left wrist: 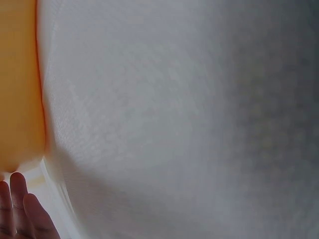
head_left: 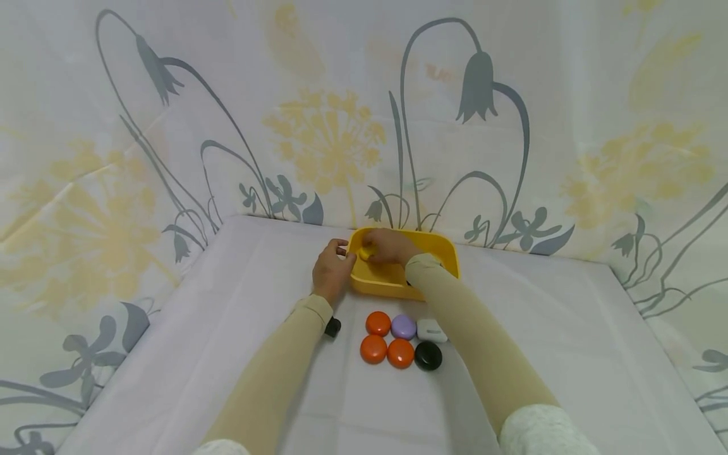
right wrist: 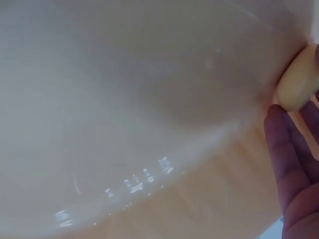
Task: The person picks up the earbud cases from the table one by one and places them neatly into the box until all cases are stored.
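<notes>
A yellow tray (head_left: 387,289) stands near the back of the table. Inside its left end, my right hand (head_left: 389,245) pinches a yellow round, flat-looking piece (head_left: 366,253). The right wrist view shows this piece (right wrist: 296,82) against the tray's inner wall, with fingers (right wrist: 284,154) around it. My left hand (head_left: 332,268) touches the tray's left end from outside, its thumb near the rim. In the left wrist view its fingers (left wrist: 37,216) look fairly straight beside the tray's outer wall (left wrist: 20,89). The right forearm covers part of the tray.
In front of the tray lie orange-red round pieces (head_left: 373,349), a lilac one (head_left: 404,327), a black one (head_left: 428,356) and a white piece (head_left: 430,330) beside the right sleeve. A small black object (head_left: 333,327) shows at the left wrist. A flowered cloth (head_left: 335,126) hangs behind.
</notes>
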A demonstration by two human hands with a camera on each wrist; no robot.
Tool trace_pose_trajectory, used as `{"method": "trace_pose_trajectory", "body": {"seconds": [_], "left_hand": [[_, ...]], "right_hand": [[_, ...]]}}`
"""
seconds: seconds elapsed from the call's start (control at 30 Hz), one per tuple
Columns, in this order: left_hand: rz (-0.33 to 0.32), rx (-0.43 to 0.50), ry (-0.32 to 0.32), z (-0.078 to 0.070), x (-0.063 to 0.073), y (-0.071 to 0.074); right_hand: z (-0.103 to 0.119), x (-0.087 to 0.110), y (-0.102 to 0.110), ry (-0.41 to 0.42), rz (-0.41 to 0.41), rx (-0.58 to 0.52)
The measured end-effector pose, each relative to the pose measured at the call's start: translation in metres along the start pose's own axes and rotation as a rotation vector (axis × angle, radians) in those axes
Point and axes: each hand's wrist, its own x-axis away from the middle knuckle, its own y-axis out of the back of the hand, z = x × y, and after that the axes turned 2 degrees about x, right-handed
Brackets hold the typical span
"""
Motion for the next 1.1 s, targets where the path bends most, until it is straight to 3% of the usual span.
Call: {"method": "trace_pose_trajectory", "body": {"seconds": [0.33, 0.6, 0.83, 1.1], "left_hand": [[-0.025, -0.001, -0.016, -0.0016, 0.0025, -0.0003], [-0.025, -0.005, -0.022, 0.0000, 0.0030, -0.0014], [-0.024, -0.013, -0.014, 0.0005, 0.0038, -0.0015], [-0.031, -0.023, -0.026, -0.0002, 0.0031, -0.0006]], "right_hand": [[-0.0007, -0.0021, -0.0010, 0.040, -0.013, -0.047], [0.0047, 0.0007, -0.0027, -0.012, 0.009, -0.013], [0.0054, 0.0036, -0.0021, -0.011, 0.009, -0.082], [0.0040, 0.0022, -0.0016, -0.001, -0.012, -0.054]]}}
